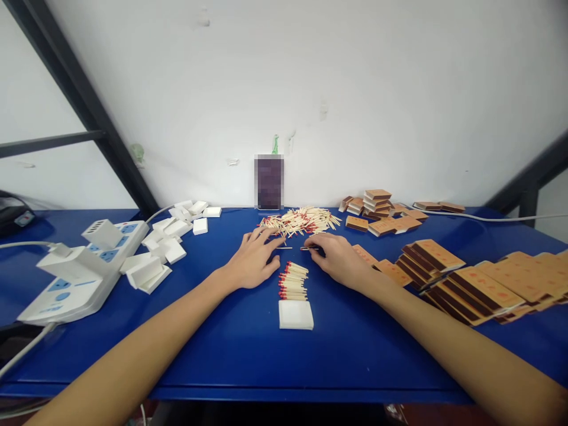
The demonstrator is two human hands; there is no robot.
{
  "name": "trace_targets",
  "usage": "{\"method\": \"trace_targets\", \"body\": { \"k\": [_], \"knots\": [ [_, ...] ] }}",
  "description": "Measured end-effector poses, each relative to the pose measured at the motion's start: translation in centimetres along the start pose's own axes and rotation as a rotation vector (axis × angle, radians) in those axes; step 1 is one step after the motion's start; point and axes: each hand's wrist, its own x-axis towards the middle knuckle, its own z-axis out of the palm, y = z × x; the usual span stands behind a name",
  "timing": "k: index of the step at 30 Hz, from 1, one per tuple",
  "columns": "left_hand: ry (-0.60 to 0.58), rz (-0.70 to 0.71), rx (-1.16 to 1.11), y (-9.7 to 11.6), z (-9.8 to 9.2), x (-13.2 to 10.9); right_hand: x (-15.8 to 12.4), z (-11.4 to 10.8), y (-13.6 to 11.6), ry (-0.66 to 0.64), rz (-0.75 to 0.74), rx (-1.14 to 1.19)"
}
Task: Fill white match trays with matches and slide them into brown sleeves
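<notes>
My left hand (252, 260) rests on the blue table with its fingers stretched out and thumb apart, fingertips at the edge of a heap of red-tipped matches (310, 220). Beside its fingers lies a single match (284, 247). Opposite it, my right hand (335, 257) has thumb and fingers pinched together, and a match (303, 249) sticks out from the fingertips. Between my wrists, a loose row of matches (295, 281) lies with the red heads to the left. Just in front of that row sits a white matchbox tray (296, 315); its inside does not show clearly.
More white trays (166, 236) are scattered at the left, beside a white power strip (80, 284) with plugs and cables. Brown matchbox sleeves (470, 284) lie stacked along the right, with further sleeves (377, 204) at the back. A blurred dark panel (270, 182) stands against the wall.
</notes>
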Motion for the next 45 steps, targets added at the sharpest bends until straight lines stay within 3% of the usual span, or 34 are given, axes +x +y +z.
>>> {"method": "trace_targets", "body": {
  "k": [4, 12, 19, 26, 31, 38, 45],
  "knots": [
    [-0.08, -0.036, 0.028, 0.1, -0.1, 0.1, 0.0, 0.2, 0.3, 0.021, -0.042, -0.025],
    [0.038, 0.13, 0.063, 0.4, -0.3, 0.0, -0.3, 0.4, 0.5, 0.074, -0.069, -0.073],
    [0.072, 0.069, 0.036, 0.3, -0.3, 0.3, -0.2, -0.1, -0.1, 0.052, -0.087, -0.076],
    [0.056, 0.046, 0.031, 0.2, -0.3, 0.6, 0.1, -1.6, -1.2, 0.198, 0.001, 0.025],
    [0.098, 0.028, 0.013, 0.0, 0.1, 0.4, 0.3, -1.2, -0.3, 0.148, -0.023, 0.002],
    [0.035, -0.003, 0.015, -0.1, 0.2, 0.3, 0.1, -1.2, -0.4, 0.006, -0.052, -0.137],
    [0.033, -0.014, 0.005, -0.1, 0.1, 0.2, 0.1, -0.9, 0.0, -0.052, -0.086, -0.189]
  ]
}}
